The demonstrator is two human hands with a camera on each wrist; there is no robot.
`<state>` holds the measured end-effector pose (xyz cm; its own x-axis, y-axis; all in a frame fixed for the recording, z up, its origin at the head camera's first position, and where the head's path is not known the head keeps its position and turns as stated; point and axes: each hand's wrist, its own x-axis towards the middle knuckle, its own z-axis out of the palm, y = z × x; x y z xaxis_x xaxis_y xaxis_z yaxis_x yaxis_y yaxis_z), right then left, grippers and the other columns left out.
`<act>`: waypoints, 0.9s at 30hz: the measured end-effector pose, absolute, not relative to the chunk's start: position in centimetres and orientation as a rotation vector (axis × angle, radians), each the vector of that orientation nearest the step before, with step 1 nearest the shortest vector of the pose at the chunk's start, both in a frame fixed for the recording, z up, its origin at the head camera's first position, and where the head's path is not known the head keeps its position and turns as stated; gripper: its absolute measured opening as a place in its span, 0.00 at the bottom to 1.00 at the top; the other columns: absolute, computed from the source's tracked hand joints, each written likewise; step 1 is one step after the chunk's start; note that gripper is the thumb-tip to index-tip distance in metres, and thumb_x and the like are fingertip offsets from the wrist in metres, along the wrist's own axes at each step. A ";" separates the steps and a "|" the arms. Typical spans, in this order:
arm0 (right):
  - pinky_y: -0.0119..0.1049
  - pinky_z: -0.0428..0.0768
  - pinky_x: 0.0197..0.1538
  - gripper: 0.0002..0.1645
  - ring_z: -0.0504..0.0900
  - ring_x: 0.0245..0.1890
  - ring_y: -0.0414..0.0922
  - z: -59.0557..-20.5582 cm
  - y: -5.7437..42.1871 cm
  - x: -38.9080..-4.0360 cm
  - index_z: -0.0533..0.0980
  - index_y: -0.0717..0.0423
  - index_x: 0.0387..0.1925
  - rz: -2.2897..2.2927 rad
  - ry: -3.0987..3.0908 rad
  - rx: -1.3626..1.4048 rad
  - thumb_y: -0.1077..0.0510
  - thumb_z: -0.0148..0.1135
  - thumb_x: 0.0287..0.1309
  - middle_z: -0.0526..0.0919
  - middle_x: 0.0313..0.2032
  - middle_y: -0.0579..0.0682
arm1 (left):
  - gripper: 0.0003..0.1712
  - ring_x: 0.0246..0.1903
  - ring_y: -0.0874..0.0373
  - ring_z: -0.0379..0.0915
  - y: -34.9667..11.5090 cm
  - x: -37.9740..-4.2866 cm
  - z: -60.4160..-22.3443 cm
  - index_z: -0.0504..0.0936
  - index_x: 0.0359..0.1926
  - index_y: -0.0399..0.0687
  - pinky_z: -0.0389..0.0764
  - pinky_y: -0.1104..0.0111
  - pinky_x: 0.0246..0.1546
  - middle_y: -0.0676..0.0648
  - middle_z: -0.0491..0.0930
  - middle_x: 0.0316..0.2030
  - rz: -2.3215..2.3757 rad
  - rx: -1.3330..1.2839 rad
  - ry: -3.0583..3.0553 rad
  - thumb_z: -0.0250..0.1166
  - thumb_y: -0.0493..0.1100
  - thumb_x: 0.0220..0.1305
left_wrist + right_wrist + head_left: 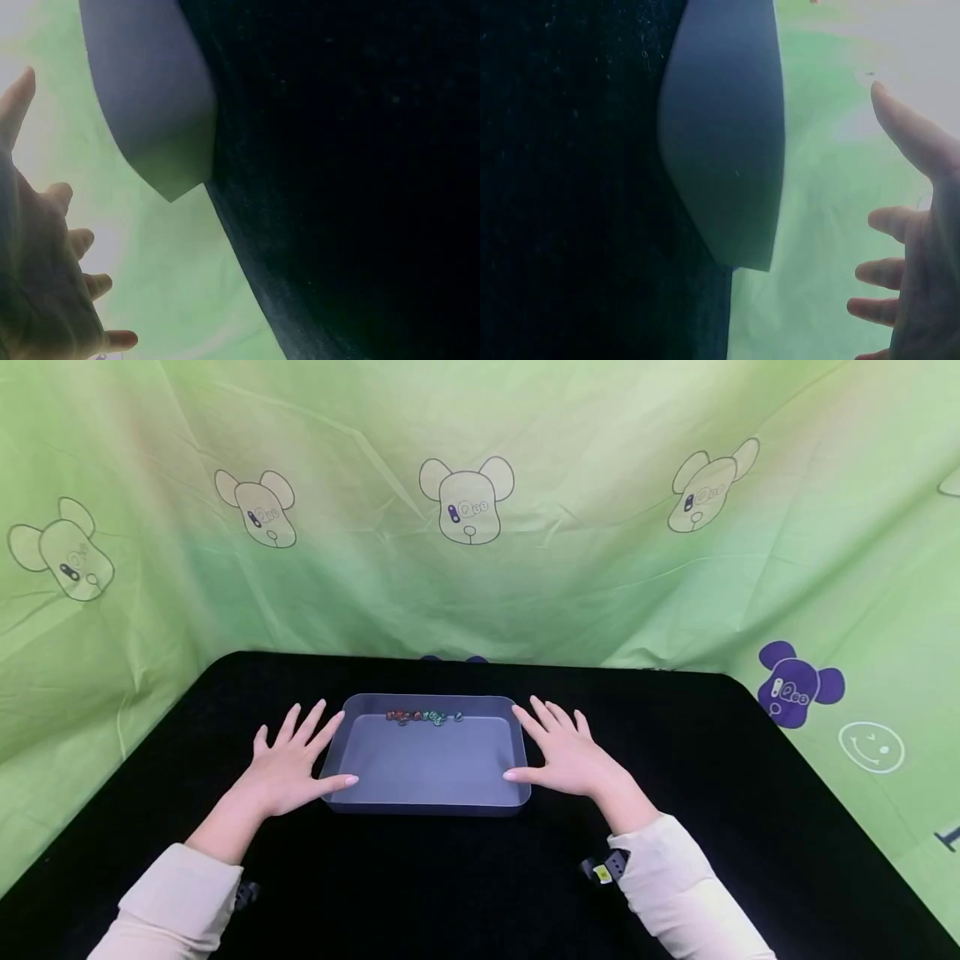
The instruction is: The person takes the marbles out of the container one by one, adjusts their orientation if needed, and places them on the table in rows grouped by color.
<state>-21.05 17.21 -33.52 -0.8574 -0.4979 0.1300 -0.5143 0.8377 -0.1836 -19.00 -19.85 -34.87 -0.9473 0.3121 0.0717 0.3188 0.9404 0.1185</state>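
Note:
A grey rectangular tray (420, 777) lies on the black table between both hands. Along its far side sits a row of several small red and green pieces (425, 717), too small to identify. Fingers spread, my left hand (288, 772) hovers at the tray's left edge, its thumb reaching over the rim. On the opposite side my right hand (566, 752) is likewise spread, with thumb and index fingertip over the right rim. Neither hand holds anything. Both wrist views show the tray's outer wall (157, 97) beside outstretched fingers; in the right wrist view the hand (930, 247) appears apart from the wall.
Black cloth covers the table (420, 885). A green curtain (585, 585) printed with cartoon bear heads hangs behind and along the sides. A small dark device with a yellow label (603, 872) is strapped at the right wrist.

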 end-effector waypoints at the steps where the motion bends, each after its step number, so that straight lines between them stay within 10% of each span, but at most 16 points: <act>1: 0.60 0.41 0.55 0.56 0.45 0.61 0.57 -33.6 17.1 -21.1 0.50 0.51 0.64 0.320 -2.942 0.814 0.25 0.48 0.39 0.48 0.63 0.59 | 0.54 0.62 0.40 0.28 -19.9 -19.1 -35.0 0.44 0.66 0.55 0.38 0.36 0.47 0.44 0.36 0.65 -0.197 -0.500 -3.044 0.41 0.79 0.43; 27: 0.56 0.38 0.57 0.54 0.42 0.63 0.54 -34.3 13.5 -23.0 0.45 0.46 0.66 0.247 -3.035 0.947 0.23 0.43 0.41 0.43 0.65 0.54 | 0.53 0.62 0.42 0.30 -19.9 -20.1 -36.4 0.46 0.66 0.56 0.39 0.39 0.49 0.46 0.37 0.66 -0.214 -0.545 -3.064 0.42 0.78 0.44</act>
